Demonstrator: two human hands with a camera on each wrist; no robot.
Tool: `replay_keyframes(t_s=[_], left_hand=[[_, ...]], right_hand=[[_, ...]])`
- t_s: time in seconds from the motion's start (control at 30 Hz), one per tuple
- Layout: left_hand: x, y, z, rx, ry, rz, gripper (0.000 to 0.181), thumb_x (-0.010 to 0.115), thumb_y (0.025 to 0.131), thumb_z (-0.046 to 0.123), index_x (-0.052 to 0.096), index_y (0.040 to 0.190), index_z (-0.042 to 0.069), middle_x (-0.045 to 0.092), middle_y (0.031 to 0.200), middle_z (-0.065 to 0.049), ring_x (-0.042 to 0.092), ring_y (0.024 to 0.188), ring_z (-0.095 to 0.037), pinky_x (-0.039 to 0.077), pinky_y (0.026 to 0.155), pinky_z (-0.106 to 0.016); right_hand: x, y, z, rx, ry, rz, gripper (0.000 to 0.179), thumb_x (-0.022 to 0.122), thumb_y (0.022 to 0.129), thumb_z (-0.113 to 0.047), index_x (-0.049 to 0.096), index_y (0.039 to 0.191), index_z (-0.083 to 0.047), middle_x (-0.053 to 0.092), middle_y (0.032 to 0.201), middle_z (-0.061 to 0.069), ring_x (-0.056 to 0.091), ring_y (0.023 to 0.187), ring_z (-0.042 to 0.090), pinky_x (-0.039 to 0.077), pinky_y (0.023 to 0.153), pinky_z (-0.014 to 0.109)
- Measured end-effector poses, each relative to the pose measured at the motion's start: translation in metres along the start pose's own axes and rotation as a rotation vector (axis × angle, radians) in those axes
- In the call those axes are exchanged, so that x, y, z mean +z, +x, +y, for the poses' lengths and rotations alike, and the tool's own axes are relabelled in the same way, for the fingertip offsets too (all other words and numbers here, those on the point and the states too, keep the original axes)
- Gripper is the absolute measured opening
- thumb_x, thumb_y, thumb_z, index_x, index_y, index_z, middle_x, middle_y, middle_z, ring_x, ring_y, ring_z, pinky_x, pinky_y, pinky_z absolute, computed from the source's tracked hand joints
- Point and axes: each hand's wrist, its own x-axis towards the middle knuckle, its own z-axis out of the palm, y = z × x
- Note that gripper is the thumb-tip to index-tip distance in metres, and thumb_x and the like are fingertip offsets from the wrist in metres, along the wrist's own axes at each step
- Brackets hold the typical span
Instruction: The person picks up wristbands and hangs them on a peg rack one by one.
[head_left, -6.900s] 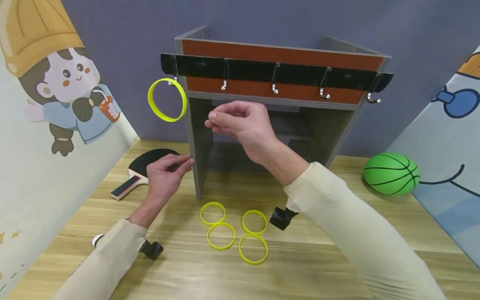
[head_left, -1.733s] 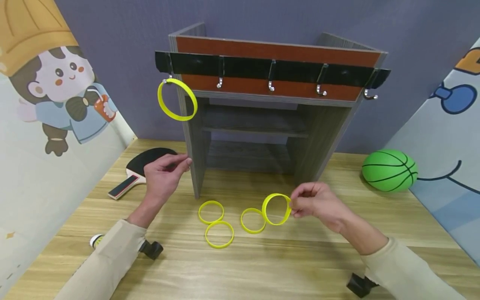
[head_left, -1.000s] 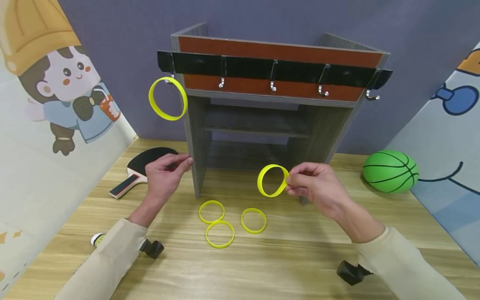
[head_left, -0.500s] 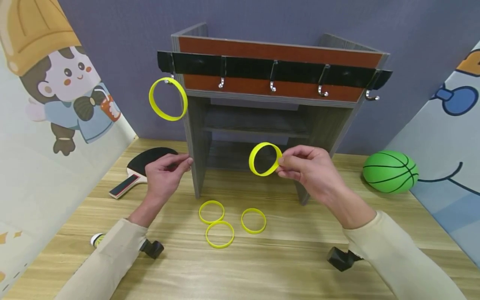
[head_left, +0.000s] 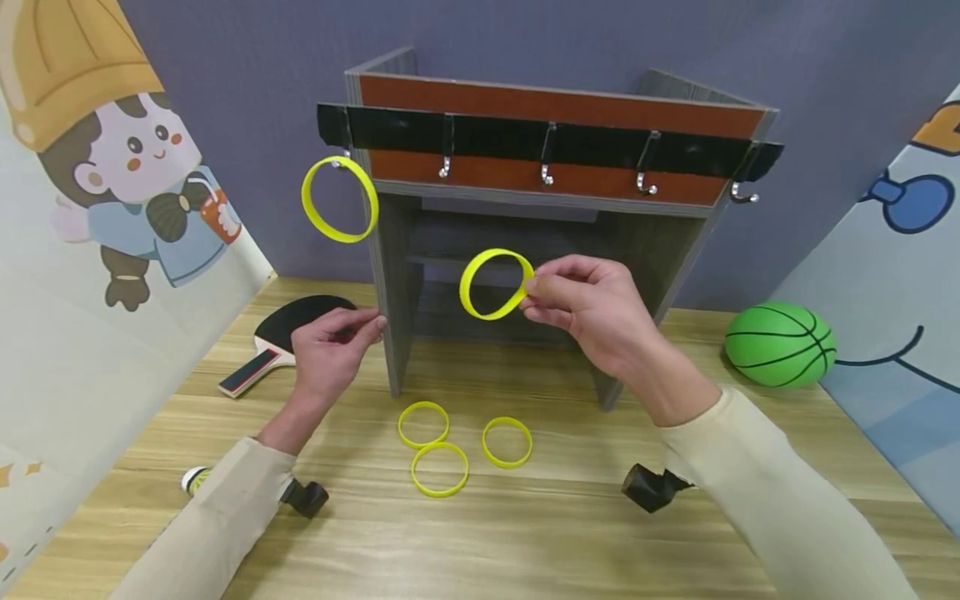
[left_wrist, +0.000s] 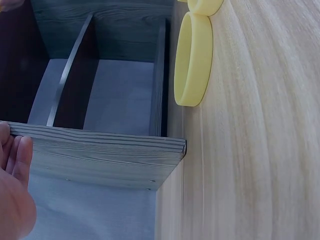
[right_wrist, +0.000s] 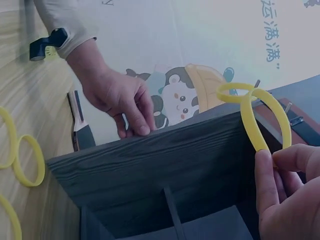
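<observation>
Five yellow rings are showing, and one of them, the held ring (head_left: 466, 288), is being pinched by its rim between the thumb and fingers of the person's right hand (head_left: 588, 308), sitting at nine o'clock from that hand, above the desk (head_left: 570, 542). Being round, it is offering no long axis; its opening is facing roughly toward the wearer. Above it, a black strip (head_left: 502, 137) is carrying five hooks (head_left: 642, 183): from the held ring, the second hook (head_left: 445, 170) is lying at eleven o'clock and the third hook (head_left: 547, 178) at one o'clock, neither touching it. The right hand is the nearer one. The left hand (head_left: 330, 343) is gripping the front edge of the cabinet's left panel (head_left: 402, 275), fingers curling; the held ring is lying between two and three o'clock from there. At ten o'clock from the held ring, the hanging ring (head_left: 307, 198) is dangling from the leftmost hook (head_left: 347, 153). Three loose rings (head_left: 439, 492) are lying on the desk at six o'clock. The left fingertips are partly hiding, the right hand is covering some shelving, and the right wrist view is overlapping the held and hanging rings, so their gap is staying unclear.
</observation>
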Motion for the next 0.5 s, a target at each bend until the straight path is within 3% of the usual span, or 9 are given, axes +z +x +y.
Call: replay_keyframes(t_s=[0.33,0.5], left_hand=[[-0.001,-0.003,-0.03,-0.008,-0.035,0.018,0.016,0.072,0.072,-0.018,0.072,0.086,-0.01,0.065,0.073,-0.021,0.064,0.059,-0.009,0.052,0.054,-0.018],[-0.003,-0.002,-0.03,0.016,-0.037,0.014,0.014,0.073,0.073,-0.015,0.072,0.086,-0.009,0.066,0.073,-0.018,0.064,0.059,-0.01,0.052,0.053,-0.018]], right_hand=[[0.022,0.009,-0.013,-0.052,0.044,0.018,0.013,0.072,0.082,0.002,0.065,0.093,0.007,0.064,0.086,0.02,0.067,0.073,0.027,0.056,0.076,0.037],[0.033,0.012,-0.02,-0.076,0.067,0.017,0.015,0.071,0.083,0.002,0.064,0.094,0.009,0.064,0.086,0.021,0.066,0.072,0.028,0.056,0.076,0.037]])
